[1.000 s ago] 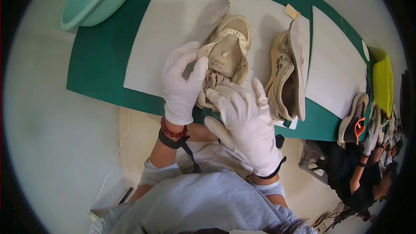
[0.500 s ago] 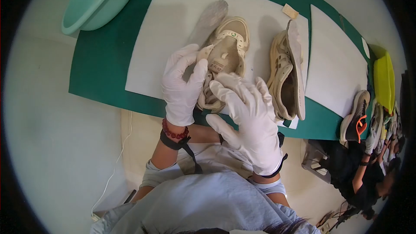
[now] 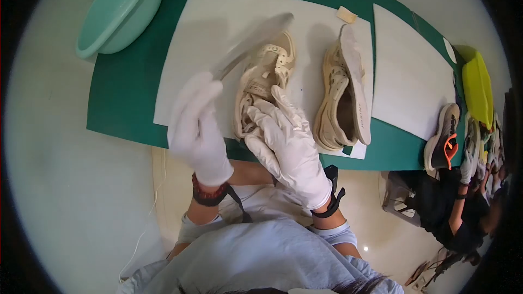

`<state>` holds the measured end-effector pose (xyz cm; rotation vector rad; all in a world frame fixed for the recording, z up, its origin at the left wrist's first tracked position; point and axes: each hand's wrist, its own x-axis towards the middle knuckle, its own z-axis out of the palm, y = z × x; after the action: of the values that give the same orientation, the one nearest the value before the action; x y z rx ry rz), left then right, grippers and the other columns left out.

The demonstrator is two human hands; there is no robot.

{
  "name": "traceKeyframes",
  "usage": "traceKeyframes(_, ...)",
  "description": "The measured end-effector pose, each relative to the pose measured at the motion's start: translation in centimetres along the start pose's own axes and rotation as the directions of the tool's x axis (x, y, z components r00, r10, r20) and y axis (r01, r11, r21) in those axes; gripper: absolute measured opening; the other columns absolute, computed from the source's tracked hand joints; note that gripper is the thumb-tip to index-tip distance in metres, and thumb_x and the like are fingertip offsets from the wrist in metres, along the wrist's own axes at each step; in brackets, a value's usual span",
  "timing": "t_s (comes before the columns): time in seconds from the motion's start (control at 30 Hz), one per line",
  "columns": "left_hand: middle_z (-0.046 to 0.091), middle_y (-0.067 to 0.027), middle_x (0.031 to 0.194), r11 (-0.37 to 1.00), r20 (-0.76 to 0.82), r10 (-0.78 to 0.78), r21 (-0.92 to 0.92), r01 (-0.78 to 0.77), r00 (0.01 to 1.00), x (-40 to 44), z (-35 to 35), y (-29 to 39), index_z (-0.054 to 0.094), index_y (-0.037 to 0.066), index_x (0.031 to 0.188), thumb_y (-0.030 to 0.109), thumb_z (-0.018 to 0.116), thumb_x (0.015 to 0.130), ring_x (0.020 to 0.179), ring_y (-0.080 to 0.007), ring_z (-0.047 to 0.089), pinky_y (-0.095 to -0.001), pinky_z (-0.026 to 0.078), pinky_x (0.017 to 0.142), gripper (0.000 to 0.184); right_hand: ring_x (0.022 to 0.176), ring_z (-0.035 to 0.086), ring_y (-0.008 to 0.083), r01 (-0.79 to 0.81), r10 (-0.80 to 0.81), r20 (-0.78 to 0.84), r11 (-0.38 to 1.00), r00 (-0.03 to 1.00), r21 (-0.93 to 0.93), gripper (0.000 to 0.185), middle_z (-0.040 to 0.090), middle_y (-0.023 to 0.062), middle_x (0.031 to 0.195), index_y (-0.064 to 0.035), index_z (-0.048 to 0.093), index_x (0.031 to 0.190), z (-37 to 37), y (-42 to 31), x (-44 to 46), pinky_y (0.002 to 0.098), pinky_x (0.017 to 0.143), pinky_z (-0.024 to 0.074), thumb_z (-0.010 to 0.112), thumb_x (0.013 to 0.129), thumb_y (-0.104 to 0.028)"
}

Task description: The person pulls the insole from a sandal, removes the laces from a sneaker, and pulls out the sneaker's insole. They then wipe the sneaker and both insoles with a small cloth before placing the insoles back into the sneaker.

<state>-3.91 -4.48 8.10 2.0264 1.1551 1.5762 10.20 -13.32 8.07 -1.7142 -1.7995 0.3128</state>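
A cream lace-up sneaker (image 3: 267, 71) lies on the white board, its tongue showing. My gloved right hand (image 3: 289, 144) is closed over its near end, the fingertips on the laces. To its left, a thin grey insole (image 3: 253, 38) is tilted up and blurred. The near end of this insole meets the fingertips of my gloved left hand (image 3: 199, 125), which is closed and smeared by motion. A second cream sneaker (image 3: 330, 103) rests to the right, with another pale insole (image 3: 357, 87) leaning along its side.
A green table (image 3: 125, 103) carries the white board (image 3: 201, 22) and another white board (image 3: 406, 71). A mint basin (image 3: 117, 16) is at the back left, a small beige block (image 3: 346, 14) at the back. To the right are a dark shoe (image 3: 444, 136), a yellow-green container (image 3: 478, 90) and people with gloved hands.
My left hand has left the sneaker and moved left, and the insole has lifted and tilted with it. My right hand has come down onto the sneaker's near end. The view has shifted slightly.
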Motion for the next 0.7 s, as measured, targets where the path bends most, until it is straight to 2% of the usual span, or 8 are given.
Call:
traceKeyframes(0.13,0.073,-0.0064,0.117,0.977,0.26,0.094,0.162,-0.139,0.961,-2.1,-1.1,3.2,0.077,0.013,0.109,-0.006,0.063,0.083,0.114,-0.0255,0.067,-0.048,0.047,0.107,0.035,0.135,0.052,0.0337,-0.056,0.053,0.044,0.995,0.998,0.083,0.039,0.062,0.0114,0.134,-0.0065,0.066,0.126,-3.3,-0.8,-1.8,0.0486,0.111,0.0402,0.069,0.095,-0.029)
traceKeyframes(0.27,0.072,0.0012,0.119,0.965,0.467,0.163,0.108,-0.239,0.869,-4.0,-1.0,3.2,0.076,0.017,0.109,0.004,0.068,0.083,0.112,-0.0226,0.064,-0.0485,0.045,0.105,0.03,0.129,0.057,0.0334,-0.094,0.023,0.208,0.935,0.978,0.342,0.04,0.064,0.0138,0.13,-0.0059,0.065,0.126,-9.1,0.5,-5.7,0.0471,0.107,0.044,0.074,0.09,-0.021)
traceKeyframes(0.33,0.072,-0.0008,0.117,0.949,0.474,0.157,0.17,-0.265,0.866,-4.0,-1.0,3.3,0.075,0.015,0.11,0.003,0.07,0.082,0.109,-0.0234,0.064,-0.0445,0.046,0.101,0.031,0.129,0.057,0.0324,0.03,-0.022,-0.021,0.851,1.0,0.524,0.044,0.065,0.0146,0.128,-0.0045,0.064,0.127,-9.7,3.7,-7.8,0.0442,0.105,0.045,0.077,0.087,-0.019)
traceKeyframes(0.4,0.073,-0.0048,0.115,0.953,0.461,0.118,0.196,-0.23,0.879,-3.6,-1.2,3.5,0.075,0.012,0.107,0.001,0.072,0.08,0.108,-0.0258,0.064,-0.0407,0.046,0.102,0.029,0.13,0.056,0.0326,-0.008,0.111,-0.215,0.904,0.97,0.428,0.051,0.065,0.0161,0.13,-0.0032,0.062,0.13,-9.6,4.6,-8.4,0.0421,0.105,0.0451,0.08,0.085,-0.018)
traceKeyframes(0.47,0.071,-0.0064,0.118,0.967,0.452,0.09,0.172,-0.186,0.887,-3.1,-1.0,3.3,0.074,0.01,0.111,0.002,0.074,0.079,0.109,-0.0276,0.063,-0.0401,0.048,0.099,0.033,0.132,0.055,0.0342,-0.303,0.309,-0.428,0.949,0.849,0.084,0.059,0.062,0.0181,0.134,-0.0018,0.06,0.135,-9.4,4.6,-7.4,0.0406,0.107,0.0444,0.082,0.083,-0.019)
traceKeyframes(0.6,0.067,-0.0105,0.127,0.97,0.473,0.019,0.204,-0.13,0.881,-1.6,-0.3,3.8,0.072,0.007,0.118,0.004,0.078,0.077,0.114,-0.032,0.061,-0.0408,0.049,0.098,0.042,0.138,0.05,0.0359,-0.244,0.326,-0.344,0.934,0.88,0.262,0.073,0.056,0.0212,0.144,0.0003,0.051,0.148,-7.1,6.9,-6.2,0.0403,0.114,0.0397,0.08,0.086,-0.024)
traceKeyframes(0.67,0.065,-0.0117,0.13,0.962,0.495,0.067,0.197,-0.187,0.866,-1.5,-0.3,3.0,0.071,0.007,0.12,0.006,0.078,0.077,0.118,-0.0334,0.06,-0.042,0.049,0.1,0.044,0.141,0.048,0.0357,-0.282,0.374,-0.19,0.879,0.908,0.385,0.077,0.052,0.0222,0.149,0.0008,0.046,0.152,-7.0,6.9,-6.1,0.0396,0.117,0.0366,0.078,0.088,-0.027)
traceKeyframes(0.7,0.064,-0.0123,0.132,0.957,0.506,0.089,0.195,-0.215,0.858,-1.5,-0.2,2.8,0.071,0.007,0.122,0.006,0.079,0.077,0.119,-0.034,0.059,-0.0426,0.048,0.101,0.045,0.138,0.052,0.0343,-0.283,0.345,-0.224,0.922,0.912,0.265,0.066,0.055,0.022,0.147,0.0019,0.051,0.148,-7.0,6.9,-6.0,0.0375,0.115,0.0383,0.074,0.092,-0.026)
